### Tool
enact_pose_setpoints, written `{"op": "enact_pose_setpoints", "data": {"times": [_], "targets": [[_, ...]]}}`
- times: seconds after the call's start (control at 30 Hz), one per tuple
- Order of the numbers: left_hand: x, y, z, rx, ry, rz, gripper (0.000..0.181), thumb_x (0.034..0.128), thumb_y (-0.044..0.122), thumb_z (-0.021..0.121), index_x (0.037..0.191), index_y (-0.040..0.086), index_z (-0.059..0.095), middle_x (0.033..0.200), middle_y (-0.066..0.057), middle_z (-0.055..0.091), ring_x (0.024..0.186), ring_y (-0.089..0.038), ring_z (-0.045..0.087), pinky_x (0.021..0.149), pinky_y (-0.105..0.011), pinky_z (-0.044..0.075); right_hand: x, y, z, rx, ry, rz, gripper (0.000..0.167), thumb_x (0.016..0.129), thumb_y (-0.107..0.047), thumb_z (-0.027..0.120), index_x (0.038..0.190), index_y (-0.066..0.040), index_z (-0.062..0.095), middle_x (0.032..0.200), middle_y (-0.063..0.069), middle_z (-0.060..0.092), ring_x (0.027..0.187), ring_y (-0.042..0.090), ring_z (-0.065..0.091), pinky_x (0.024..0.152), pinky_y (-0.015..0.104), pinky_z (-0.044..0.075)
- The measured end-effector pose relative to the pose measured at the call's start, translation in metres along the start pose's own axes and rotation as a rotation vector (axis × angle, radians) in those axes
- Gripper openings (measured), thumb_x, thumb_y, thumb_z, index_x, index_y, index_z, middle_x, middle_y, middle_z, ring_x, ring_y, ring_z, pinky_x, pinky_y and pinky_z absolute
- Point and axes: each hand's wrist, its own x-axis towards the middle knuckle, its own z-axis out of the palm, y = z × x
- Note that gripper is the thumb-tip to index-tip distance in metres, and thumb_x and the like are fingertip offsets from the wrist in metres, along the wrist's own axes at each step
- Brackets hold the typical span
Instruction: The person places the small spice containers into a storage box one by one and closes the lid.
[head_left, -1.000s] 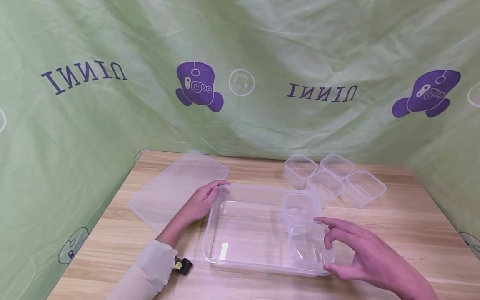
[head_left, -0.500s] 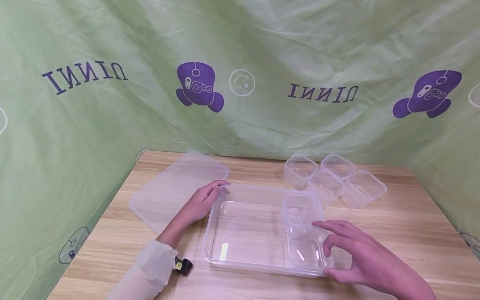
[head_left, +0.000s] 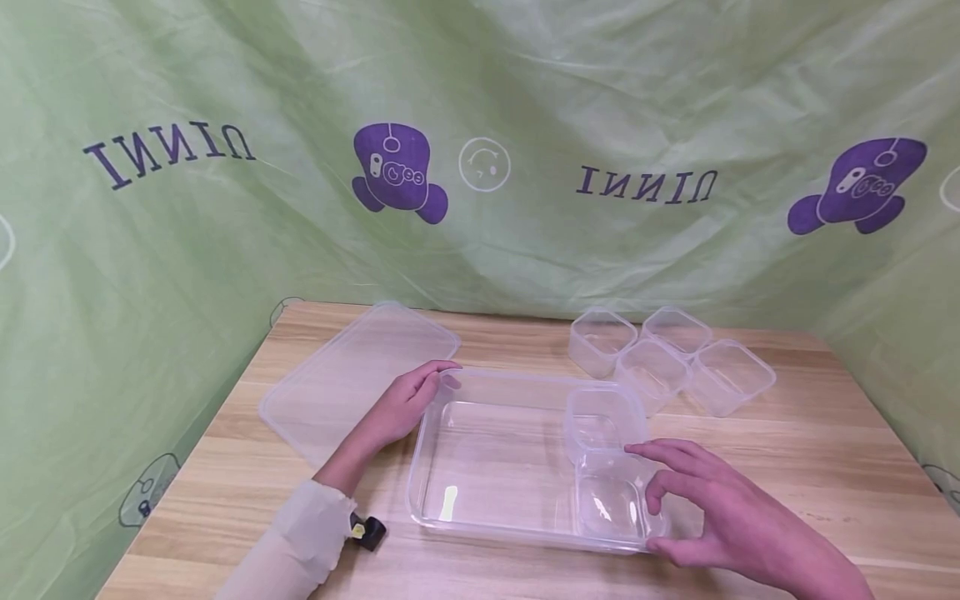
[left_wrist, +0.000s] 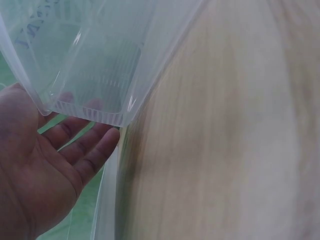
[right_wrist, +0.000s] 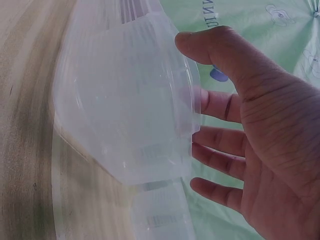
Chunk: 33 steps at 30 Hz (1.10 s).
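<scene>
The front cup (head_left: pixel 611 504) had sunk lower in the big container (head_left: pixel 517 392), probably seated; right hand (head_left: pixel 716 504) touched it, left hand (head_left: pixel 405 405) the container, all fingers loose.

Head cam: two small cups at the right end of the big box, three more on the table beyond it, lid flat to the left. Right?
Count's off: four small cups, not three, stand on the table beyond the big box; the head view shows it. The two inside and the lid are as you said.
</scene>
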Motion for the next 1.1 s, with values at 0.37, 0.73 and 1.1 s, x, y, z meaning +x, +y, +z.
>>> {"op": "enact_pose_setpoints", "data": {"times": [0.37, 0.73, 1.1], "targets": [[0.0001, 0.0004, -0.0008, 0.009, -0.014, 0.016, 0.037, 0.1136, 0.021, 0.036, 0.138, 0.011, 0.062, 0.116, -0.008, 0.072, 0.119, -0.029, 0.063, 0.105, -0.051, 0.044, -0.0011, -0.0026, -0.0009, -0.023, -0.028, 0.036, 0.04, 0.072, -0.045, 0.092, 0.093, -0.044, 0.058, 0.145, -0.003, 0.056, 0.132, 0.017, 0.047, 0.109, 0.011, 0.023], [-0.0012, 0.0017, -0.0021, 0.017, -0.014, 0.023, 0.037, 0.1134, 0.02, 0.036, 0.138, 0.011, 0.062, 0.115, -0.008, 0.072, 0.117, -0.028, 0.063, 0.103, -0.051, 0.045, -0.0009, -0.002, -0.0011, -0.036, -0.03, 0.002, 0.04, 0.074, -0.042, 0.091, 0.101, -0.041, 0.061, 0.148, -0.001, 0.054, 0.133, 0.019, 0.047, 0.11, 0.01, 0.021], [-0.0009, 0.0013, -0.0019, 0.003, -0.014, 0.019, 0.037, 0.1136, 0.02, 0.036, 0.139, 0.011, 0.062, 0.116, -0.009, 0.072, 0.119, -0.029, 0.062, 0.105, -0.051, 0.044, -0.0016, -0.0049, -0.0008, -0.053, -0.038, 0.014, 0.039, 0.076, -0.044, 0.09, 0.104, -0.04, 0.063, 0.149, -0.002, 0.053, 0.134, 0.019, 0.047, 0.109, 0.008, 0.02]]}}
